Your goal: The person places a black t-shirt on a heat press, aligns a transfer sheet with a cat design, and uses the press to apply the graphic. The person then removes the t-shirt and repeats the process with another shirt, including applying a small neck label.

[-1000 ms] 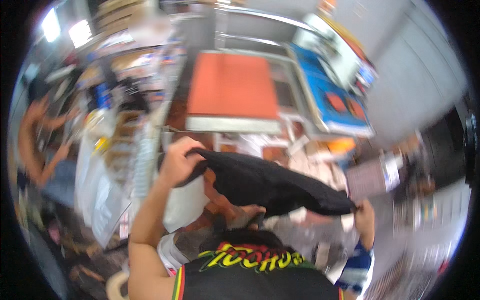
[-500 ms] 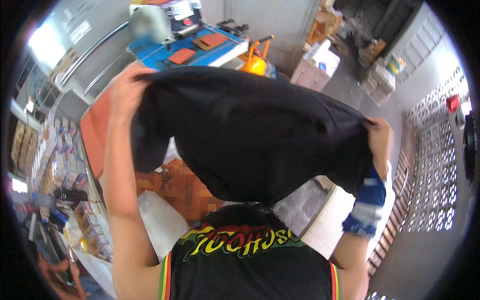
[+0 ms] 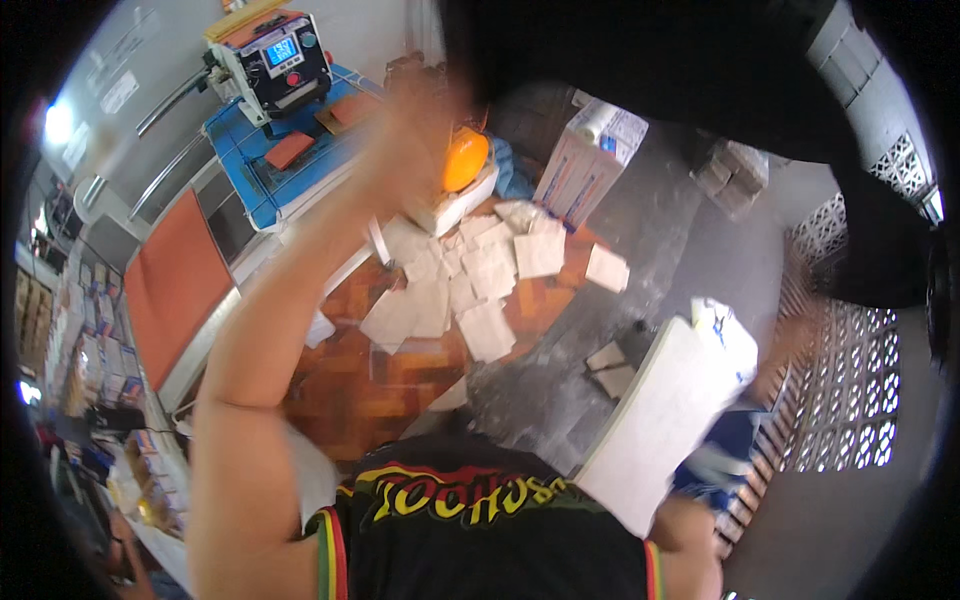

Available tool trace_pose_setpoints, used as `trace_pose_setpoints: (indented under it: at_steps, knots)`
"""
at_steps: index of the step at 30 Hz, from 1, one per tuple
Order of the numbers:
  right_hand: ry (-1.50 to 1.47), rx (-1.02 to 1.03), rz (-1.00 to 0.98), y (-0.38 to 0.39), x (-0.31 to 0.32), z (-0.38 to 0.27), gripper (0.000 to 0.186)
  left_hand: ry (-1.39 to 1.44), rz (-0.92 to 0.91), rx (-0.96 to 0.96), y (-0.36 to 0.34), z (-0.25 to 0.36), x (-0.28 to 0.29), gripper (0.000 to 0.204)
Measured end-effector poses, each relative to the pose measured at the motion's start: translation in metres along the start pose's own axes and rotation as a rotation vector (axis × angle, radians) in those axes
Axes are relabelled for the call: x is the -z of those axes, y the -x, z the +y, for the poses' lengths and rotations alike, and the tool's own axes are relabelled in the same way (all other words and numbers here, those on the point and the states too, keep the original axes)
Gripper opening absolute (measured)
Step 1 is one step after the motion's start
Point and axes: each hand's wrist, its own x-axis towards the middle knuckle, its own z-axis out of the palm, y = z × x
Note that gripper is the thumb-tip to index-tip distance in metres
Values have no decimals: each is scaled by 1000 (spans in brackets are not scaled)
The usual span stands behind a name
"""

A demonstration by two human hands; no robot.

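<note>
Left hand (image 3: 405, 135) raised and blurred; right hand (image 3: 800, 335) raised, also blurred.

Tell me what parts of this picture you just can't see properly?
- Left hand, head view: smeared by motion blur, so its fingers and grip cannot be told.
- Right hand, head view: also blurred, faint against the patterned block wall.
- Black cloth, head view: cut off by the picture's top edge and rim, so its full shape is hidden.
- Small sheets on the floor: too small to tell what they are.
</note>
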Motion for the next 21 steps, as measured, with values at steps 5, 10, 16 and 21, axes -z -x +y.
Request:
trace_pose_setpoints:
  at_steps: [5, 10, 16, 21]
  knots:
    - [-393, -241, -1117, 160, -104, -8, 19, 432, -670, 583, 195, -8, -1, 13]
    - [-948, -464, -974, 98, -155, -48, 12, 282, -621, 743, 326, -3, 94, 25]
    - [-975, -72, -1230, 34, -212, -251, 12, 54, -24, 1093, 454, 30, 233, 31]
    - [-890, 577, -1130, 20, -205, -417, 16, -337, -167, 1219, 556, 49, 299, 28]
